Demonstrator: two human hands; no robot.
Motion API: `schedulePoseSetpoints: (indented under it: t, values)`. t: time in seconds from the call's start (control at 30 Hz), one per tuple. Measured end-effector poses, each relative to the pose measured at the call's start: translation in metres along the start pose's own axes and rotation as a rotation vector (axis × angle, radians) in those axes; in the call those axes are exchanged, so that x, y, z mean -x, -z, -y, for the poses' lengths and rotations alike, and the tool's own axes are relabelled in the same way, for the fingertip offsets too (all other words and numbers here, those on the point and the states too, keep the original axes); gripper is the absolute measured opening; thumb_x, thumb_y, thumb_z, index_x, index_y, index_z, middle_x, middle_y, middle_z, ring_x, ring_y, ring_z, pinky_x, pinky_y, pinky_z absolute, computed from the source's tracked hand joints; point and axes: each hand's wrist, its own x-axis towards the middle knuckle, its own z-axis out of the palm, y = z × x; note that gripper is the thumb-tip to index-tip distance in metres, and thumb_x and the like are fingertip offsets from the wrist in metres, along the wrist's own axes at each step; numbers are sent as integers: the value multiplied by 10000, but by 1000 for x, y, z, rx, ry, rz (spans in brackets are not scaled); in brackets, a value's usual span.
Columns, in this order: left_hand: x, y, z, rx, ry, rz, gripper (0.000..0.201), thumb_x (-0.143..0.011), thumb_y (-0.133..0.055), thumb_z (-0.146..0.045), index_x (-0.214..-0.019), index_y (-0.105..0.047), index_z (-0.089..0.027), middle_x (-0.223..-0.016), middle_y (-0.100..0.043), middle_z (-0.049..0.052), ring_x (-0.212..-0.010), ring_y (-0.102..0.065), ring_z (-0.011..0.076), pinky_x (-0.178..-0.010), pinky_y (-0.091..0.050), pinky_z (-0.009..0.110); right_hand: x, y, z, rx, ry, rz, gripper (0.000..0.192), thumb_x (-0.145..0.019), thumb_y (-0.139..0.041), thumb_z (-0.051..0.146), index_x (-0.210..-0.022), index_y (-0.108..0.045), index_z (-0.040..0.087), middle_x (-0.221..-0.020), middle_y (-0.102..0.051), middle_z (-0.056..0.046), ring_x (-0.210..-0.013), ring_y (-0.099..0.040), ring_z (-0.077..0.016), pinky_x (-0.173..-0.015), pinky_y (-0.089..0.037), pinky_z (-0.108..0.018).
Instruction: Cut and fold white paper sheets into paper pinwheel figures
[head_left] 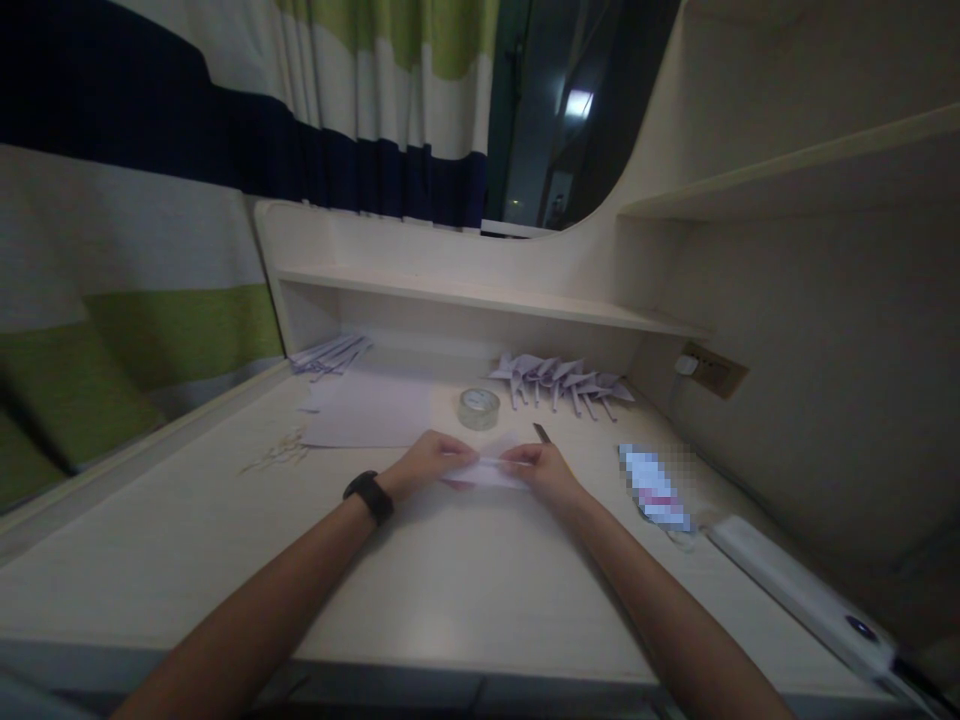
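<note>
A white sheet of paper (pixel 491 474), partly folded, is held between my two hands above the desk. My left hand (pixel 433 462), with a black watch on its wrist, pinches the paper's left side. Its right side is gripped between the thumb and fingers of my right hand (pixel 546 470). Just beyond the paper sits a roll of clear tape (pixel 478 408). A cutter knife (pixel 541 433), its far end showing, lies by my right hand and is partly hidden by it.
White paper sheets (pixel 367 410) lie left of the tape, with paper sticks (pixel 330 355) behind them. Several paper pinwheels (pixel 562 380) rest at the back right. Thin pale strips (pixel 277 450) lie at left. A phone (pixel 654 487) and a long white lamp-like bar (pixel 795 590) are at right.
</note>
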Motion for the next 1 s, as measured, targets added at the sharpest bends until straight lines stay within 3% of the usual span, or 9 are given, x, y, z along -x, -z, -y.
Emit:
schedulePoseSetpoints:
  t: [0.13, 0.27, 0.67, 0.87, 1.0]
  values:
    - [-1, 2, 2, -144, -39, -2, 357, -710, -692, -413, -828, -726, -78, -702, -686, 81, -587, -602, 161, -537, -487, 263, 0, 0, 2, 100, -5, -46, 337, -647, -713, 436, -752, -732, 116, -652, -671, -49, -570, -529, -136, -533, -367, -241]
    - [-2, 4, 2, -255, -72, -34, 343, -745, -649, -414, -796, -732, -84, -698, -699, 88, -596, -605, 169, -531, -458, 245, 0, 1, 5, 152, 55, -13, 314, -659, -708, 420, -776, -735, 130, -725, -698, -60, -639, -575, -160, -590, -403, -250]
    - [0, 9, 1, -314, -20, 39, 525, -803, -518, -543, -661, -700, -72, -549, -651, 74, -469, -529, 136, -437, -337, 216, 2, 4, 7, 89, 25, 109, 416, -626, -742, 433, -906, -732, 127, -761, -709, -64, -616, -576, -150, -553, -412, -238]
    - [0, 9, -1, -265, -97, 42, 408, -751, -618, -479, -891, -728, -112, -749, -703, 70, -629, -579, 161, -548, -401, 234, 1, 7, 9, 85, 64, 106, 411, -649, -722, 444, -914, -733, 130, -832, -717, -82, -691, -603, -174, -620, -446, -262]
    - [0, 10, 0, -304, -63, 18, 418, -773, -584, -490, -810, -730, -99, -642, -669, 60, -551, -533, 145, -501, -364, 232, 3, 5, 13, 37, 29, 92, 439, -578, -777, 406, -913, -731, 126, -797, -711, -72, -635, -590, -158, -585, -434, -256]
